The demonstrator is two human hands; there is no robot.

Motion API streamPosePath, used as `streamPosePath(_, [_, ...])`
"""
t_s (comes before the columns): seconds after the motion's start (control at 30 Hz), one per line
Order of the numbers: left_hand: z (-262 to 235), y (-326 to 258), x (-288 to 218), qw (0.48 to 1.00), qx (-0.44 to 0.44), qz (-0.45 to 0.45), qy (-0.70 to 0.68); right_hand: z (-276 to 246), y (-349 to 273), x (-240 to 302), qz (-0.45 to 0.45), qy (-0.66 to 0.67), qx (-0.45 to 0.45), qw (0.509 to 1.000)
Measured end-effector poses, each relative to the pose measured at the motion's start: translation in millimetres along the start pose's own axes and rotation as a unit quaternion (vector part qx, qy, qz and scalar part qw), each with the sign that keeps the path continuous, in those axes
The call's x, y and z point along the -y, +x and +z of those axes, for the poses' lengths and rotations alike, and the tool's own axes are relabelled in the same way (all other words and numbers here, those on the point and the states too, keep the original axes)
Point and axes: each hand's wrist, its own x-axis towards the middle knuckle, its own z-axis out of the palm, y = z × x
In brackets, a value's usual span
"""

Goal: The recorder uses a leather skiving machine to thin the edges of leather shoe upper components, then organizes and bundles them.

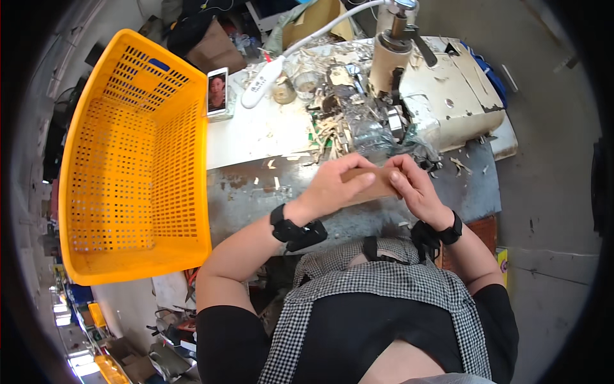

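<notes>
A flat brown piece (371,187), which looks like leather, is held between my two hands just in front of the machine. My left hand (334,185) grips its left part, thumb lying on top and fingers curled around the far side. At the right end, my right hand (414,190) pinches it between thumb and fingers. Beyond my hands stands a cream-coloured machine (451,105) with worn paint, like a sewing or skiving machine. Thin pale and brown scraps (332,139) are heaped around its working area.
An empty yellow perforated crate (206,211) stands at the left, against the table. A phone (217,93) is propped beside it. A white lamp head (262,83) on a bendable neck hangs over the littered tabletop, near a small jar (283,91). The grey metal table edge (236,221) runs before me.
</notes>
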Motion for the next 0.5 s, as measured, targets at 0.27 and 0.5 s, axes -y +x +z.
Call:
streamPosePath(0.27, [-29, 20, 8, 0.991, 0.006, -0.12, -0.065, -38, 3, -8, -0.167, -0.222, -0.139, 0.951])
streamPosePath(0.5, [-44, 58, 14, 0.978, 0.008, -0.184, -0.094, -57, 21, -11, -0.325, -0.398, -0.155, 0.844])
